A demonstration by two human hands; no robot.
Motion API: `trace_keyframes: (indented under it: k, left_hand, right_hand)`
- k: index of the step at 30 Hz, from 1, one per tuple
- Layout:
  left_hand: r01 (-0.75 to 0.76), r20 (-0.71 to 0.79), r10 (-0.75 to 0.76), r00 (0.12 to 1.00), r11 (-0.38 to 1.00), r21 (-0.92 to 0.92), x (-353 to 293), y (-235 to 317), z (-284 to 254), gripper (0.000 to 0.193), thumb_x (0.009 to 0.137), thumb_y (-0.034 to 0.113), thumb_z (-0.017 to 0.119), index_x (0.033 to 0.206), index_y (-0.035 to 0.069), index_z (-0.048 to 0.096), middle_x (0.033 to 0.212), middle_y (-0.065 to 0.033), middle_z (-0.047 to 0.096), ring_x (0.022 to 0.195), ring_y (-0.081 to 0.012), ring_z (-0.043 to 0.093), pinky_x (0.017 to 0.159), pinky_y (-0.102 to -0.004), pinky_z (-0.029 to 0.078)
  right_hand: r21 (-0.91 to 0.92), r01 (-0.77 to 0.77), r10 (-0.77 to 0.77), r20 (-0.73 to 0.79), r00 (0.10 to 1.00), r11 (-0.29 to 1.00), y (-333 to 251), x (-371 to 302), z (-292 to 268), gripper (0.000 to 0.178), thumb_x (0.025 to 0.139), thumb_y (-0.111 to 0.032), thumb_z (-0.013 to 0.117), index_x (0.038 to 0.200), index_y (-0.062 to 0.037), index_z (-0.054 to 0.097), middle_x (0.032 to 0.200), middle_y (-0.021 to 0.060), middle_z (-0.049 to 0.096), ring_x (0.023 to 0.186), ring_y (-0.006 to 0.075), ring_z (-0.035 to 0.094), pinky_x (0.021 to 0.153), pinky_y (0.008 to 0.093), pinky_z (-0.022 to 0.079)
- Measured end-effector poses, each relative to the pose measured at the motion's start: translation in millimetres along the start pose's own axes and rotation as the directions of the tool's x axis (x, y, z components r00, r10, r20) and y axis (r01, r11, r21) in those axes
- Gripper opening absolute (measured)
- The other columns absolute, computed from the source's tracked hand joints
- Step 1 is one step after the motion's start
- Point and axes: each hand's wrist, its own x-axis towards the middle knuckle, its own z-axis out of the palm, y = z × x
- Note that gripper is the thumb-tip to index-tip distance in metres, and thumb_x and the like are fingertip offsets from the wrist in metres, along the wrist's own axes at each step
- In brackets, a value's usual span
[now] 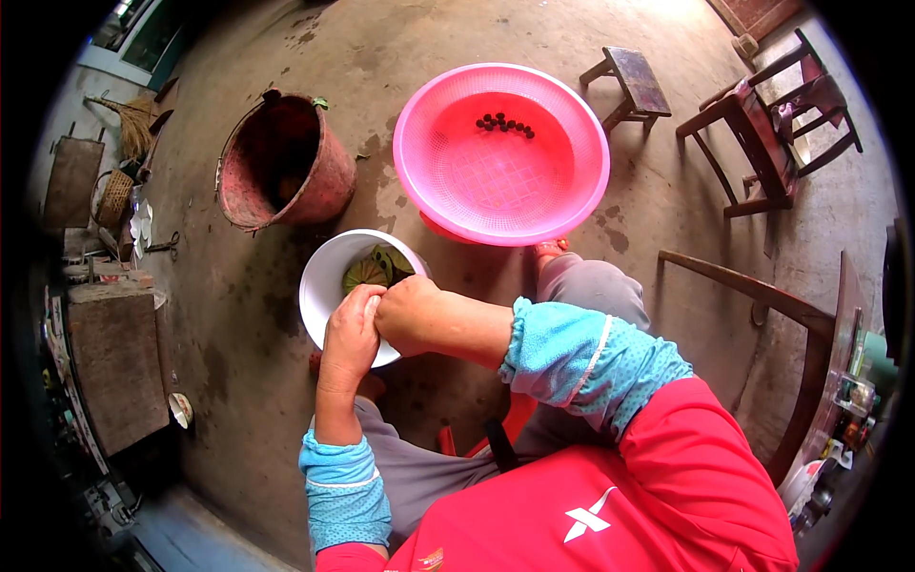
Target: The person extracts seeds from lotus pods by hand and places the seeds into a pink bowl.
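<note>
My left hand [351, 334] and my right hand [408, 315] meet over the near rim of a white bucket [319, 286]. Both are closed, fingers bent and thumbs close together. Whatever they grip is hidden behind the fingers. Inside the bucket lie several round, ribbed green pods [365, 275], which look like lotus seed pods. Beyond my right hand stands a large pink plastic colander [429, 191], raised on something red. A small cluster of dark round seeds [505, 125] rests on its far side.
A worn reddish bucket [334, 181] stands at the left on the stained concrete floor. A low wooden stool [637, 81] and a wooden chair [753, 143] are at the far right. Nearer on the right is a wooden frame [810, 353]; a brown box [114, 362] is at the left.
</note>
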Motion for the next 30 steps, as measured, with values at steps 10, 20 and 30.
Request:
trace_keyframes:
  k: [10, 20, 30]
  left_hand:
    - [0.0, 0.002, 0.0, 1.0, 1.0, 0.005, -0.8, -1.1, -0.1, 0.021, 0.096, 0.013, 0.045, 0.105, 0.001, 0.061, 0.096, -0.0198, 0.065, 0.09, -0.037, 0.064, 0.08, -0.0377, 0.05]
    - [-0.005, -0.005, 0.005, 1.0, 1.0, 0.0, -1.2, -0.4, -1.0, 0.02, 0.096, 0.012, 0.046, 0.105, 0.002, 0.061, 0.096, -0.0205, 0.065, 0.091, -0.0383, 0.063, 0.079, -0.0381, 0.05]
    - [-0.012, 0.001, 0.012, 1.0, 1.0, -0.008, -0.4, 2.2, 3.6, 0.021, 0.096, 0.012, 0.045, 0.105, 0.001, 0.061, 0.098, -0.0204, 0.064, 0.093, -0.0381, 0.062, 0.081, -0.0383, 0.049]
  right_hand:
    - [-0.01, -0.026, 0.026, 0.044, 0.999, 1.0, -1.1, 0.0, -0.3, 0.027, 0.075, -0.018, 0.067, 0.1, -0.007, 0.071, 0.098, 0.0088, 0.071, 0.091, 0.0252, 0.07, 0.075, 0.038, 0.055]
    - [-0.01, -0.032, 0.033, 0.091, 0.995, 0.999, -3.7, 1.1, -4.9, 0.033, 0.075, -0.019, 0.07, 0.107, -0.008, 0.071, 0.104, 0.0074, 0.071, 0.096, 0.0243, 0.069, 0.077, 0.0382, 0.055]
    - [-0.027, -0.039, 0.042, 0.097, 0.994, 0.999, -0.7, -3.1, -3.1, 0.034, 0.075, -0.019, 0.071, 0.108, -0.008, 0.071, 0.105, 0.0072, 0.071, 0.096, 0.0238, 0.069, 0.078, 0.0387, 0.055]
